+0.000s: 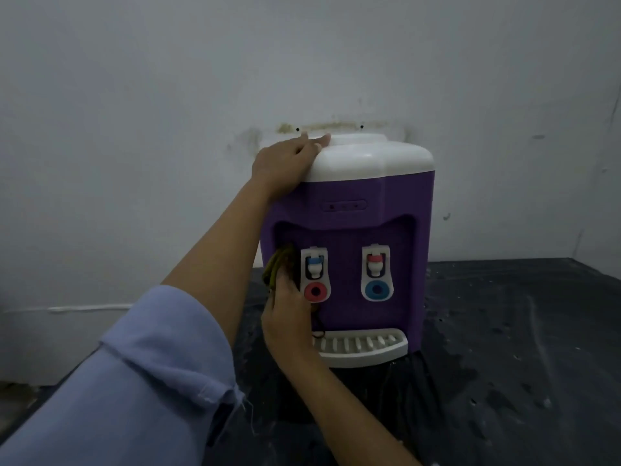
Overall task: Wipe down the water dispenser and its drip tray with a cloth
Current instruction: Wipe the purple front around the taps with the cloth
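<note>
The right hand (pixel 287 317) grips a bunched olive-dark cloth (pixel 277 267), fingers curled round it, and presses it into the recessed front of the water dispenser (pixel 349 193), against the recess wall just beside the nearer tap (pixel 315 274). This grip appears intended to push the cloth into the narrow corner between tap and wall, where a flat palm would not fit. The left hand (pixel 289 159) lies above the right hand, fingers extended and relaxed over the near corner of the white top (pixel 373 159), grasping nothing. Judged from its position, it steadies the unit so that wiping pressure does not slide or tip it. A light blue sleeve (pixel 151 364) is rolled back on the left forearm, clear of the work. The dispenser stands directly ahead of both hands: a purple body with a white cap, a slim indicator panel (pixel 342 206) below the left hand's level, and two white taps. The tap touching the cloth has a blue spout and a red ring. The farther tap (pixel 376 274), well apart from the right hand, has a red spout and a blue ring. The drip tray (pixel 361 348), white and slotted, projects from the base just beside the right wrist; the cloth is not on it, so the tray step appears not yet done. The unit rests on a dark, speckled table (pixel 504 331) against a pale, stained wall (pixel 134 129).
</note>
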